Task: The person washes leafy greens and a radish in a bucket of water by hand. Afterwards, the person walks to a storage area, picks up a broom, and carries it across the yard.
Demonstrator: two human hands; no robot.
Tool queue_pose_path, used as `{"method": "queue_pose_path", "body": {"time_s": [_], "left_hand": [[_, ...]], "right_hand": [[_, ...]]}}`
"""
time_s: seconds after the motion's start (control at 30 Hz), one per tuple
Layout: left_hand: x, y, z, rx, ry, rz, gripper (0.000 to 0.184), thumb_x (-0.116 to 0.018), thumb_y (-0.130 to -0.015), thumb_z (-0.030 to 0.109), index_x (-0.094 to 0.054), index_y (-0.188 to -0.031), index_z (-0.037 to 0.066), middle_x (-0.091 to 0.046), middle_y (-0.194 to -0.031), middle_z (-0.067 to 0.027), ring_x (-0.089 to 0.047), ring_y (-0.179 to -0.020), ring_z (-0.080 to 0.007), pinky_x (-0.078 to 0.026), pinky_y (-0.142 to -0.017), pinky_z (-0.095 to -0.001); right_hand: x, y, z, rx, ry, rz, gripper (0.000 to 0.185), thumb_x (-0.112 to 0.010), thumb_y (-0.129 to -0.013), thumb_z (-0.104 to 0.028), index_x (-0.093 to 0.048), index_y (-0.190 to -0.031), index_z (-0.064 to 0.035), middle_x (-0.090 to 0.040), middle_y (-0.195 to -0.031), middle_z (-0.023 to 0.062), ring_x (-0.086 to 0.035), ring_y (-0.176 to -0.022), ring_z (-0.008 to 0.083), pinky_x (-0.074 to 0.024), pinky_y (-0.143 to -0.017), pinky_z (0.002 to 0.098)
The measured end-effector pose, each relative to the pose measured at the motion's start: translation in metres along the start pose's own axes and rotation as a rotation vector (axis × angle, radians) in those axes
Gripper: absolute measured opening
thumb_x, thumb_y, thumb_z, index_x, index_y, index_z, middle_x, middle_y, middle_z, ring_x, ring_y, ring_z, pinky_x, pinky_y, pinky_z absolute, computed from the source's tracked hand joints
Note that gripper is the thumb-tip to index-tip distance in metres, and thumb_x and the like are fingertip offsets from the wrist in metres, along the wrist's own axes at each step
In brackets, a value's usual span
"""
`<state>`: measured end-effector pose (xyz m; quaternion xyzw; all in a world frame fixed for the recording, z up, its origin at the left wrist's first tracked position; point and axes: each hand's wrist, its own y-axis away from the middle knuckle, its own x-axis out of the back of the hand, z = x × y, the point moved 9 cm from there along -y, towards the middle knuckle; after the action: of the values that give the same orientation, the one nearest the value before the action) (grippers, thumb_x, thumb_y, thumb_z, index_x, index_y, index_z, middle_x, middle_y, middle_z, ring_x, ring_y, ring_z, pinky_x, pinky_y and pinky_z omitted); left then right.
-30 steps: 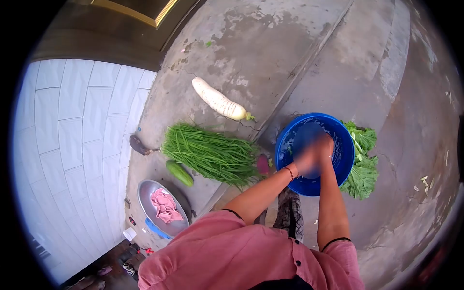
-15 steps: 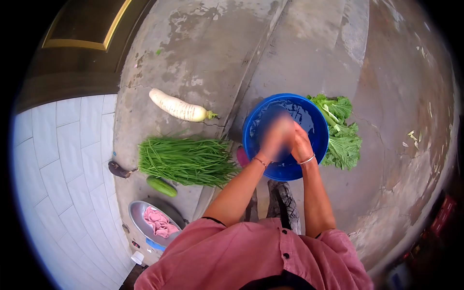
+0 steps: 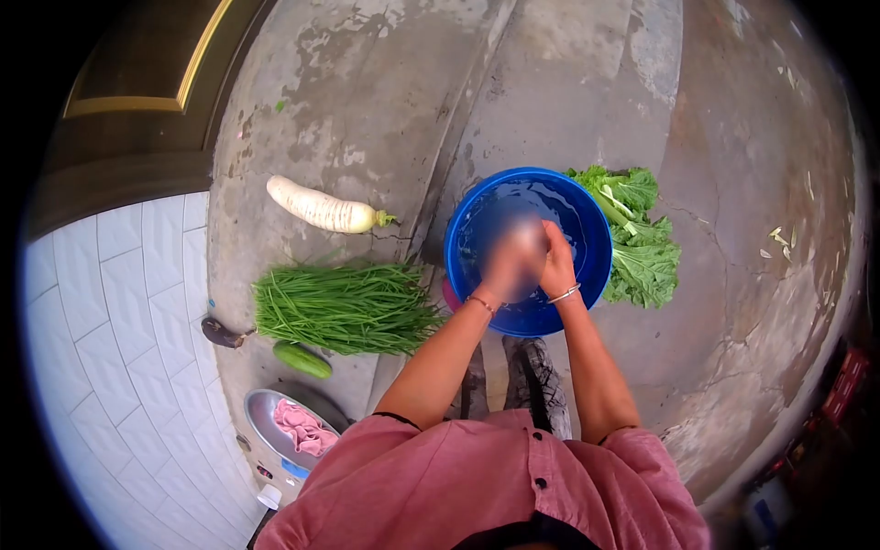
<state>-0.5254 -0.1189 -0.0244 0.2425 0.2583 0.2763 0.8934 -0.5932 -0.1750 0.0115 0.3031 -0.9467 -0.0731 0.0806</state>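
Note:
My left hand and my right hand are together over a blue basin of water. A blur covers most of my left hand, so its fingers do not show. My right hand is bent inward against it with its fingers closed. Whatever lies between the two hands, if anything, is hidden. Right of the basin are leafy greens, pressed close to its rim. To the left, a bundle of long green chives lies on the concrete.
A white radish lies beyond the chives. Nearer the tiled wall are an eggplant, a cucumber and a metal bowl with a pink cloth in it. A dark door stands at upper left.
The view has shifted slightly, so the basin and vegetables appear a little further left. Both hands stay together over the basin, with my right hand's fingers turned slightly more upward.

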Motion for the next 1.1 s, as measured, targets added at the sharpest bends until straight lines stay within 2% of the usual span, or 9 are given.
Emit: {"method": "queue_pose_path", "body": {"time_s": [0.27,0.4,0.6,0.73,0.8,0.87,0.93,1.07,1.1], "left_hand": [[-0.01,0.003,0.008,-0.093,-0.77,0.02,0.022,-0.048,-0.087,0.019,-0.054,-0.098,0.001,-0.058,-0.092,-0.0106,-0.055,-0.083,-0.0189,-0.045,-0.071,-0.0318],[0.022,-0.01,-0.075,0.395,-0.007,0.024,0.028,-0.041,-0.09,0.028,-0.051,-0.072,0.009,-0.042,-0.053,0.0039,-0.035,-0.04,-0.0065,-0.022,-0.035,-0.0209],[-0.009,0.003,-0.082,0.696,0.503,-0.273,0.035,-0.036,-0.092,0.044,-0.046,-0.081,0.012,-0.033,-0.052,0.0072,-0.027,-0.039,-0.002,-0.02,-0.035,-0.0177],[0.01,-0.017,-0.1,0.473,0.134,-0.059,0.033,-0.035,-0.093,0.037,-0.047,-0.083,0.007,-0.049,-0.059,-0.0045,-0.045,-0.042,-0.0155,-0.035,-0.037,-0.0276],[0.015,-0.021,-0.05,-0.093,-0.616,0.063,0.03,-0.037,-0.092,0.029,-0.046,-0.087,0.002,-0.056,-0.073,-0.0151,-0.055,-0.059,-0.0256,-0.043,-0.053,-0.0354],[0.013,-0.013,-0.034,-0.136,-0.768,0.064,0.029,-0.034,-0.092,0.024,-0.046,-0.092,-0.002,-0.057,-0.084,-0.0258,-0.056,-0.077,-0.0404,-0.043,-0.068,-0.0449],[0.013,-0.011,-0.038,-0.057,-0.807,0.032,0.029,-0.034,-0.091,0.023,-0.047,-0.091,-0.002,-0.055,-0.087,-0.029,-0.05,-0.086,-0.0452,-0.04,-0.072,-0.0495],[0.025,-0.016,-0.059,0.341,-0.357,0.049,0.04,-0.034,-0.092,0.036,-0.051,-0.089,0.0,-0.058,-0.065,-0.0169,-0.056,-0.056,-0.0294,-0.044,-0.052,-0.0378],[0.027,-0.017,-0.083,0.492,-0.118,0.051,0.043,-0.034,-0.092,0.044,-0.052,-0.084,0.006,-0.049,-0.055,-0.0041,-0.044,-0.04,-0.0134,-0.033,-0.036,-0.0269]], "right_hand": [[0.02,-0.021,0.069,-0.196,0.267,0.221,0.028,-0.055,-0.081,-0.024,-0.062,-0.097,-0.0018,-0.063,-0.093,0.018,-0.063,-0.083,0.0274,-0.0469,-0.075,0.034],[-0.009,-0.034,0.143,-0.454,-0.078,0.052,0.021,-0.05,-0.076,-0.012,-0.065,-0.087,0.0001,-0.065,-0.083,0.012,-0.06,-0.071,0.0202,-0.0472,-0.068,0.0294],[-0.027,-0.033,0.099,-0.568,-0.958,-0.032,0.02,-0.066,-0.076,-0.014,-0.056,-0.086,-0.0005,-0.059,-0.075,0.0077,-0.056,-0.06,0.0132,-0.0504,-0.055,0.0258],[-0.015,-0.027,0.144,-0.754,-0.472,0.065,0.016,-0.069,-0.073,-0.015,-0.061,-0.078,-0.0026,-0.061,-0.069,0.006,-0.055,-0.055,0.0141,-0.0484,-0.056,0.0269],[-0.003,-0.053,0.134,-0.395,-0.09,0.121,0.016,-0.07,-0.071,-0.015,-0.062,-0.067,-0.0016,-0.062,-0.065,0.0064,-0.056,-0.055,0.0158,-0.0455,-0.053,0.0283],[-0.001,-0.062,0.101,-0.168,0.31,0.109,0.018,-0.069,-0.07,-0.012,-0.061,-0.06,0.0005,-0.064,-0.065,0.0073,-0.057,-0.057,0.0161,-0.0432,-0.051,0.0287],[0.012,-0.049,0.128,-0.527,0.394,0.175,0.022,-0.067,-0.072,-0.011,-0.059,-0.056,-0.0004,-0.061,-0.06,0.0067,-0.056,-0.054,0.0161,-0.0415,-0.049,0.0291],[-0.022,-0.035,0.13,-0.674,-0.615,0.046,0.015,-0.066,-0.076,-0.014,-0.06,-0.078,-0.0009,-0.057,-0.066,0.0054,-0.056,-0.057,0.0147,-0.0437,-0.047,0.0264],[-0.023,-0.033,0.12,-0.665,-0.639,0.006,0.021,-0.064,-0.078,-0.013,-0.056,-0.094,-0.0018,-0.057,-0.076,0.0037,-0.056,-0.063,0.0129,-0.0494,-0.054,0.0274]]}}
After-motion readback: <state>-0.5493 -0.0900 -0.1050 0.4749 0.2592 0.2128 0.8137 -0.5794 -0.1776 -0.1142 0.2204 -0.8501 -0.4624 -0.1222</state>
